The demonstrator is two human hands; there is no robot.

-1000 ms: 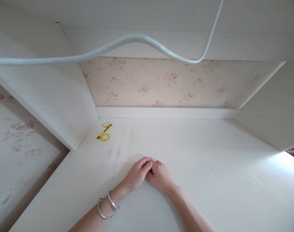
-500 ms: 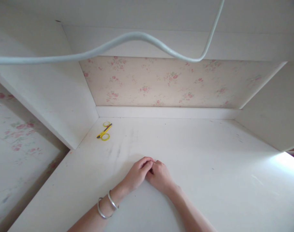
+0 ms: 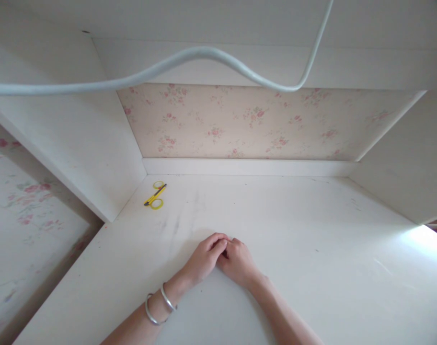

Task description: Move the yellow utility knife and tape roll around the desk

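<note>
My left hand (image 3: 205, 257) and my right hand (image 3: 239, 261) rest together on the white desktop (image 3: 276, 215), near the middle. The fingers of both are closed and folded against each other, with the left thumb lying beside the right hand. No object shows in either hand, though the gap between the palms is mostly hidden. Two silver bangles (image 3: 168, 297) circle my left wrist. Farther off, at the back left, lies a yellow and dark utility knife (image 3: 155, 195), apart from my hands. Two yellow rings that look like tape rolls, a far one (image 3: 158, 184) and a near one (image 3: 156, 204), lie by it.
A white side panel (image 3: 78, 134) stands at the left and another (image 3: 401, 158) at the right. Behind the desktop runs a low white strip (image 3: 250, 167) under floral wallpaper (image 3: 218, 115). A pale cable (image 3: 204, 52) crosses the upper view. Dark smudges (image 3: 176, 225) mark the desktop.
</note>
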